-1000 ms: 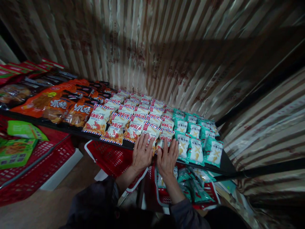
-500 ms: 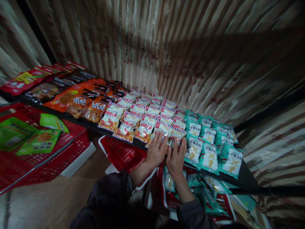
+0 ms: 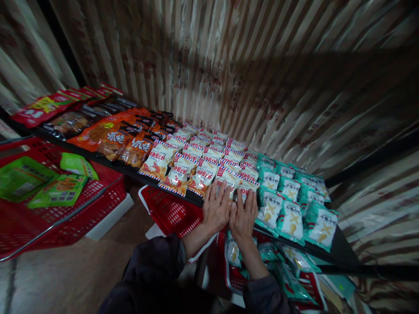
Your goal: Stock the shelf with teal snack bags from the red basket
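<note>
Side by side at the front edge of a black shelf (image 3: pixel 342 244), both my hands rest on small white snack packets with red and blue striped edges. My left hand (image 3: pixel 216 207) lies with extended fingers over the lower part of one packet (image 3: pixel 227 175). Against the packet to its right (image 3: pixel 248 185), my right hand (image 3: pixel 243 213) presses with its fingers stretched out. The thumbs nearly meet. Several rows of the same packets (image 3: pixel 159 159) stand around and behind my hands. Teal and white packets (image 3: pixel 290 220) stand just right of my right hand.
Orange bags (image 3: pixel 98 133), dark bags (image 3: pixel 70 122) and red bags (image 3: pixel 49 104) line the shelf's left part. Below are a red basket with green packets (image 3: pixel 59 189), an open red basket (image 3: pixel 170 209) and one holding teal packets (image 3: pixel 291 279). Striped sheeting (image 3: pixel 209 65) hangs behind.
The view has shifted slightly, so the shelf sits a little further right. Both hands remain on the front packets, with hardly any change in their pose.
</note>
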Motion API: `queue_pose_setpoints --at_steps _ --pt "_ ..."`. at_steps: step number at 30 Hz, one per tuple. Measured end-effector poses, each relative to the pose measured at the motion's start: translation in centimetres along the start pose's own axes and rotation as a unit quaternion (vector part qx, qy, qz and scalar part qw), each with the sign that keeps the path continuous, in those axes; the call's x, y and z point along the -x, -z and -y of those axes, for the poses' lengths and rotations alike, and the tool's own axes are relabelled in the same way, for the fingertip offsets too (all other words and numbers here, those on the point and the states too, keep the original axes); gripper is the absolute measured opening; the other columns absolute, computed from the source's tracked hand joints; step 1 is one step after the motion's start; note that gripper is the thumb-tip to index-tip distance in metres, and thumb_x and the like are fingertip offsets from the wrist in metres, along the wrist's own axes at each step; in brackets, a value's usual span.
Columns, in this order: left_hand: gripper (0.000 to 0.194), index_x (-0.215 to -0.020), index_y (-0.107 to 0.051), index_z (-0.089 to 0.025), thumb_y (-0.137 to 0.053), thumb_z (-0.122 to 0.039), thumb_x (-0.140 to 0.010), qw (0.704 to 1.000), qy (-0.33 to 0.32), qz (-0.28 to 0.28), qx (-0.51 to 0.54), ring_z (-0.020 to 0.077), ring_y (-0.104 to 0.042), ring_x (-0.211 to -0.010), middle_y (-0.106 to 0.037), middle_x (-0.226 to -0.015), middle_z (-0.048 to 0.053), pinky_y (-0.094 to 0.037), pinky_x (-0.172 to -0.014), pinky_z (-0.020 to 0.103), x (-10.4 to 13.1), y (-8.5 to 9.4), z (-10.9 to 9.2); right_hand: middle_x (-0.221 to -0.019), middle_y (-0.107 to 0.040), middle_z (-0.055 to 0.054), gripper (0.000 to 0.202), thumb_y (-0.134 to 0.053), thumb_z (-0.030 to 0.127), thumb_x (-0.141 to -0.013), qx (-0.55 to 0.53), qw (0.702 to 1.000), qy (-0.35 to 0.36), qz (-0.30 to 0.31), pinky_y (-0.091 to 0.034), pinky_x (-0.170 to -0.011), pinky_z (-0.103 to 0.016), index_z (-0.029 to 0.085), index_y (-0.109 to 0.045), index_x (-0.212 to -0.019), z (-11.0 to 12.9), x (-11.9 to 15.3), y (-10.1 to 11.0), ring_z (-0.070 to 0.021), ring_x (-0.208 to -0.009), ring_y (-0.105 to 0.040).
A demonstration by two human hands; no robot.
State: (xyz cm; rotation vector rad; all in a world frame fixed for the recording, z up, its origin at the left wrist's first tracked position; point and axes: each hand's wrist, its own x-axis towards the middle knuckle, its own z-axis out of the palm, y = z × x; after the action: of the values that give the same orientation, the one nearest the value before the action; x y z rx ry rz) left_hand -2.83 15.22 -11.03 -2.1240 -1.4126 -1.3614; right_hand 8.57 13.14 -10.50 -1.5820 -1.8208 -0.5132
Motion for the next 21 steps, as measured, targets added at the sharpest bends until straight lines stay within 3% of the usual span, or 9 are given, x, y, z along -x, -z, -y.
queue_pose_setpoints --at_steps 6,10,14,21 --pt "0.048 -0.14 -0.044 -0.007 -0.04 -0.022 -0.095 1.0 0.014 0.002 0.001 0.0248 -0.017 -0.15 -0.047 -0.148 0.017 -0.038 -0.112 0.042 -0.8 0.5 0.6 -0.161 -0.018 -0.017 0.051 -0.042 0.032 -0.098 0.016 1.0 0.007 -0.001 -0.034 -0.109 -0.055 0.022 -0.039 -0.148 0.0 -0.6 0.1 -0.0339 -0.147 -0.021" --pt "0.047 -0.135 -0.052 -0.012 -0.046 -0.031 -0.093 0.999 0.041 0.009 -0.018 0.0292 -0.017 -0.15 -0.045 -0.15 0.016 -0.032 -0.115 0.049 -1.8 1.1 1.8 -0.161 -0.019 -0.017 0.053 -0.044 0.036 -0.098 0.017 1.0 0.003 0.006 -0.034 -0.108 -0.056 0.023 -0.037 -0.149 0.1 -0.6 0.2 -0.0345 -0.146 -0.022" --pt "0.059 -0.139 -0.05 -0.016 -0.052 -0.045 -0.088 0.995 0.08 0.015 -0.05 0.0363 -0.013 -0.15 -0.04 -0.153 0.016 -0.024 -0.117 0.056 -2.7 1.4 2.9 -0.16 -0.02 -0.017 0.054 -0.045 0.038 -0.097 0.022 1.0 0.004 0.0 -0.036 -0.107 -0.055 0.023 -0.037 -0.149 0.1 -0.6 0.1 -0.0343 -0.145 -0.023" --pt "0.053 -0.132 -0.059 -0.018 -0.053 -0.047 -0.088 0.991 0.105 0.035 -0.072 0.0356 -0.039 -0.138 -0.056 -0.14 0.012 -0.022 -0.118 0.056 -2.8 1.9 3.3 -0.158 -0.025 -0.019 0.05 -0.045 0.038 -0.097 0.03 1.0 -0.003 0.006 -0.035 -0.108 -0.055 0.02 -0.046 -0.144 0.4 -0.8 0.0 -0.0348 -0.144 -0.025"
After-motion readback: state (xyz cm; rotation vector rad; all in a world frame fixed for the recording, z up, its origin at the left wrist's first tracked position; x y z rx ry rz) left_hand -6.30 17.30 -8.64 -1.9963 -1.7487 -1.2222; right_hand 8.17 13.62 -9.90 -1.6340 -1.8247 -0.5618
